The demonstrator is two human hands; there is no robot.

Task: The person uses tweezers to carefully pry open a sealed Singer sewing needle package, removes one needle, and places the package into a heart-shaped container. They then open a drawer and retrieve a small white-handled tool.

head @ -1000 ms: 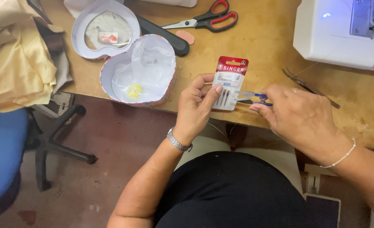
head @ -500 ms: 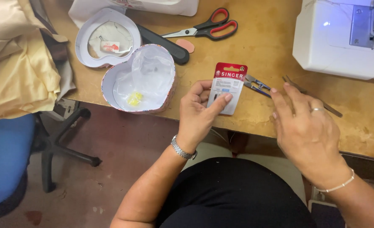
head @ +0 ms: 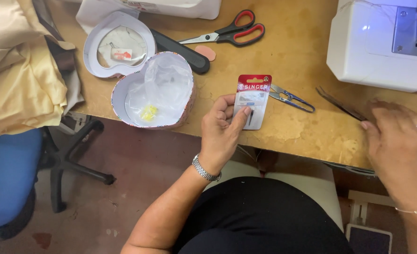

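Between the thumb and fingers of the left hand [head: 221, 129] sits a small needle packet [head: 251, 100] with a red top — the grip is pinching its lower edge, holding it flat just above the tabletop [head: 307, 51] near the front edge. Half a second ago that pinch looked the same, so the packet has not shifted. What has changed is beside it: the small blue-handled thread snips [head: 290, 98], which the right hand held a second ago, now lie loose on the tabletop just right of the packet. The right hand [head: 399, 148] has moved away to the far right of the packet, fingers loosely spread and blurred, holding nothing, its fingertips at the near end of a pair of dark tweezers [head: 341, 104]. So the snips are set down and the tweezers are what that hand is at. Left of the packet stands an open heart-shaped box [head: 123, 94] — above the packet, red-handled scissors [head: 232, 33].
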